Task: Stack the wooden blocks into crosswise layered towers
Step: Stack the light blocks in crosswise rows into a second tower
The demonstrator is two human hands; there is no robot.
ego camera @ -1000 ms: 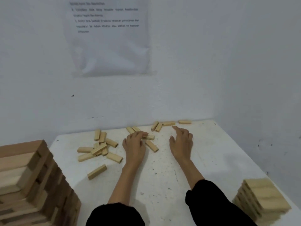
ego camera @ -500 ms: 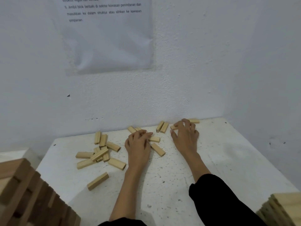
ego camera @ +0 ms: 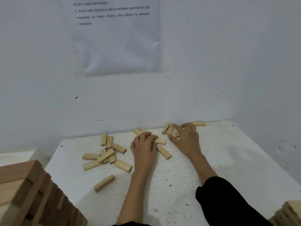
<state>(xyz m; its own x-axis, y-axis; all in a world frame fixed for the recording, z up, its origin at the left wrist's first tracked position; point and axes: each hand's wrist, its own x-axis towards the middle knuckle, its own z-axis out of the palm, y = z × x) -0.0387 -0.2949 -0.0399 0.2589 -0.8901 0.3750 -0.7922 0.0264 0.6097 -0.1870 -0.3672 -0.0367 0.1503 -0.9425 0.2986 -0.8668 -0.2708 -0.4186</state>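
Loose blocks (ego camera: 106, 154) lie scattered on the far half of the white table (ego camera: 244, 160), most in a heap at the left. The left hand (ego camera: 144, 148) lies palm down in the middle of them, fingers curled over one covered block (ego camera: 161, 141), gripping it (only the block's right end pokes out). Just beside that hand's right edge lies a slanted block (ego camera: 164, 152). The right hand (ego camera: 186, 139) is splayed near the wall, its thumb and forefinger on either side of a small block (ego camera: 176, 135); whether they actually pinch it I cannot tell. Its forefinger tip touches a pair (ego camera: 168, 129) lying side by side, and a far block (ego camera: 198, 123) lies just past its little finger. A lone block (ego camera: 104, 183) sits apart, nearer the person. A crosswise tower (ego camera: 24, 193) rises at the near left, a second stack (ego camera: 288, 212) shows at the near right corner, and a printed sheet (ego camera: 117, 38) hangs on the wall.
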